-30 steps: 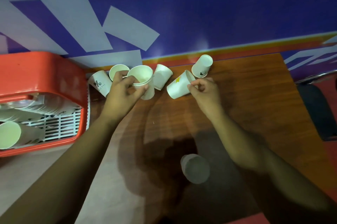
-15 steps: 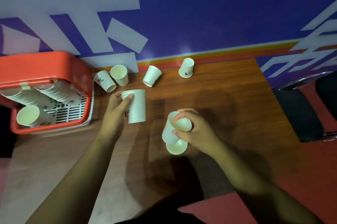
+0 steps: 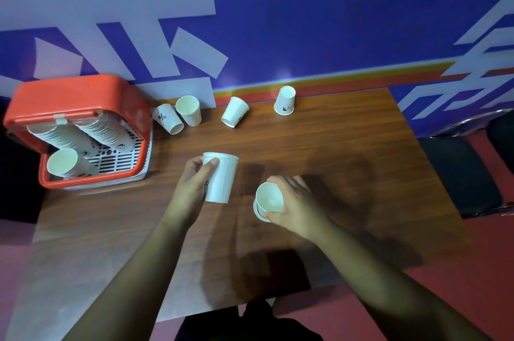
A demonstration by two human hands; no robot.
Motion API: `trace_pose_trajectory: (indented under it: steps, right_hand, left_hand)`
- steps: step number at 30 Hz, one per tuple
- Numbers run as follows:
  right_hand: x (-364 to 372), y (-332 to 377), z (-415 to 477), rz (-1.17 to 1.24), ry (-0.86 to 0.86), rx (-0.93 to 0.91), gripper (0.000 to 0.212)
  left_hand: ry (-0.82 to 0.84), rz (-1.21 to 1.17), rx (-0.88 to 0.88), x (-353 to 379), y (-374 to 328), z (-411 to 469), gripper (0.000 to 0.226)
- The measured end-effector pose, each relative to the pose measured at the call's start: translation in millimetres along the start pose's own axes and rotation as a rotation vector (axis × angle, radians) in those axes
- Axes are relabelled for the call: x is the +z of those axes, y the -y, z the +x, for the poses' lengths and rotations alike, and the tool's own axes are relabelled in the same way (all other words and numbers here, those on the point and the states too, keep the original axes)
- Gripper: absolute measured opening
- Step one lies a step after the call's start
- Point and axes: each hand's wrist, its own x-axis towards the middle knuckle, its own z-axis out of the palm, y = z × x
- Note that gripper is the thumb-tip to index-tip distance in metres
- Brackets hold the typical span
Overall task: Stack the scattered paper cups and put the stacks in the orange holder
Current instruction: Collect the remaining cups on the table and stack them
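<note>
**Entry: joining two handfuls into one stack**

Since half a second earlier, the right grip (image 3: 294, 207) had turned its load so the open mouth faced the camera. The left grip (image 3: 192, 187) had barely shifted.

- **Right grip:** it was curled round a nested pair of cups (image 3: 269, 198) — a second rim showed just under the first. It held them above the tabletop (image 3: 347, 151), near its middle.
- **Left grip:** it clasped what looked like a single cup (image 3: 221, 178) by its side, wider end pointing away from the person.
- **Relation:** the two loads were near each other and not touching.

Step in hand, as judged: merging both loads into one stack. The next move would call for lining up base to mouth on one axis, then sliding in gently, as the thin walls would likely crease under a hard squeeze.

Four loose cups (image 3: 235, 112) remained along the back edge. The orange holder (image 3: 69, 96), at the left, already held stacks.
</note>
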Motion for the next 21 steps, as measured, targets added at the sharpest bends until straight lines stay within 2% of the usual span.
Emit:
trace_pose_trajectory:
  steps: [6,10,12,15,21]
  right_hand:
    - [18.8,-1.1,3.9,-0.025,0.165,0.055,0.09]
    - [10.2,-4.2,7.3,0.162,0.21,0.18,0.097]
    - [-3.3,-3.1,7.6,0.46,0.193,0.315,0.085]
    - [-19.2,-1.8,6.9,0.863,0.084,0.39,0.063]
    - [-29.4,7.0,5.8,0.913,0.006,0.355,0.028]
  left_hand:
    - [0.077,0.056,-0.003,10.6,2.7,-8.3,0.045]
    - [0.147,0.023,0.037,19.4,2.8,-11.8,0.051]
    - [0.205,0.012,0.07,26.9,3.5,-14.7,0.053]
    - [0.272,0.04,0.109,41.3,8.0,-17.5,0.062]
    - [0.331,0.247,0.174,59.2,17.0,-10.4,0.058]
